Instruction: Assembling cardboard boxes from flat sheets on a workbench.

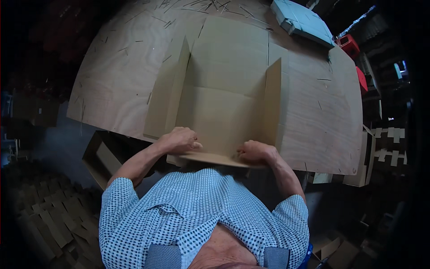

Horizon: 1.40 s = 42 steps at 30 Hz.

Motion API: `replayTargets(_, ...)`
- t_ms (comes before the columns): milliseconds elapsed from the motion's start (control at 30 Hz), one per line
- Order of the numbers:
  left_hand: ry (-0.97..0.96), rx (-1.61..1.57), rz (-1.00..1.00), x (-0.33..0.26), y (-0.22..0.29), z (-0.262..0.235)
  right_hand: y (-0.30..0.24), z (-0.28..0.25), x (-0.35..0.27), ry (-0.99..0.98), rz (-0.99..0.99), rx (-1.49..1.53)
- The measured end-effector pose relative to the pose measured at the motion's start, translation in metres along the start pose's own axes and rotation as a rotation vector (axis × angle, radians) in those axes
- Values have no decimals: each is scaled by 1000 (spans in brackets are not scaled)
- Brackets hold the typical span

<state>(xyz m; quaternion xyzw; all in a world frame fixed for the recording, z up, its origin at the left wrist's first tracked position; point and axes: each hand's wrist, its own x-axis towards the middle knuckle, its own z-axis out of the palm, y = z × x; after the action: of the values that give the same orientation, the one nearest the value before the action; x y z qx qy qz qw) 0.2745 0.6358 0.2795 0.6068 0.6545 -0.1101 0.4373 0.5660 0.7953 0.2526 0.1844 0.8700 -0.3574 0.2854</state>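
A brown cardboard box (219,112), partly folded, lies in front of me on the plywood table. Its two side walls stand upright, while the long far panel lies flat. At the near end a panel is bent up close to my body. My left hand (180,140) is closed at the left corner of that panel, fingers curled inward. At the right corner my right hand (256,151) is likewise closed on the cardboard, its fingertips partly hidden.
Thin dark strips lie scattered over the plywood table (114,76), thickest at the far edge. A pale blue block-like stack (302,22) sits at the far right, near a red object (348,46). Below the table's left edge stands an open carton (105,154); cardboard pieces (53,210) cover the lower left.
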Motion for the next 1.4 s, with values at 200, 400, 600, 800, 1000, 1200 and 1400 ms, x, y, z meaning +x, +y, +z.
replayTargets(200, 1398, 85, -135, -11, -28, -69, 3, -88, -22, 1242, 353, -36)
replayTargets(400, 935, -229, -173, 74, -92, -114, 102, -133, 47, 1073, 346, -65)
replayTargets(600, 777, -381, 265, 10, -67, -101, 4, -146, 7, 567, -44, 0)
replayTargets(800, 603, -459, 392, 56, -80, -97, -36, -117, 97, 712, -170, -79)
replayTargets(1000, 710, -1221, 123, 105, -118, -85, -39, -109, 96, 615, -118, -191)
replayTargets(1200, 587, -1536, -19, 141, -135, -74, -37, -107, 97, 691, -154, -157)
replayTargets(1400, 632, -1746, 317, 106, -98, -89, -36, -113, 75, 1061, -333, 218)
